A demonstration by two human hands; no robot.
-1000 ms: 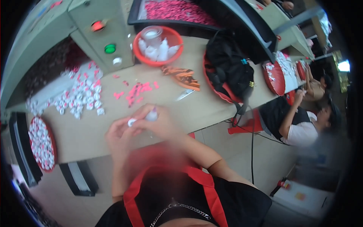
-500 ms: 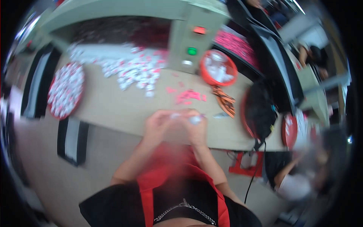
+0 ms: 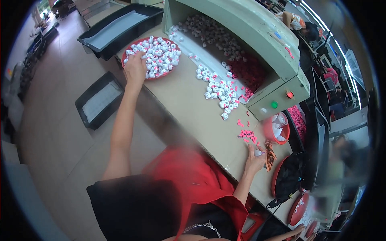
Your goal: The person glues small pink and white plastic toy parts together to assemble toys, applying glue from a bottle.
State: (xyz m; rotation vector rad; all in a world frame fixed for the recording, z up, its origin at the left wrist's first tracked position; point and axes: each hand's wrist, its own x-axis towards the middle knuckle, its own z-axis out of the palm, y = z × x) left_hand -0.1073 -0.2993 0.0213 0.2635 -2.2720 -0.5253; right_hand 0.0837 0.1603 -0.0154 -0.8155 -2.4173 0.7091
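Note:
My left hand (image 3: 136,69) reaches to the left side of a round red basin (image 3: 158,75). The basin is heaped with small white rounded pieces (image 3: 163,59) that have pink parts. Its bent fingers come together at the top of the heap, and I cannot make out what is between them. Near the table's front edge, my right hand (image 3: 253,164) is closed around a small pale bottle (image 3: 258,153) with a purplish tip. Small pink pieces (image 3: 248,135) lie scattered just beyond the right hand. Beside it is an orange-and-black striped cloth (image 3: 269,155).
A pale green machine (image 3: 257,44) with an open bay spans the table's back; more white pieces (image 3: 220,93) spill out of it. A red tub (image 3: 272,134) holds a bottle and white stuff. A black bag (image 3: 290,176) lies right. Black trays (image 3: 96,102) stand left. Another person's hands show lower right.
The view has swung left. My hands, together over the table before, are now apart: the left has gone to the basin, while the right stays by the pink pieces with the small bottle.

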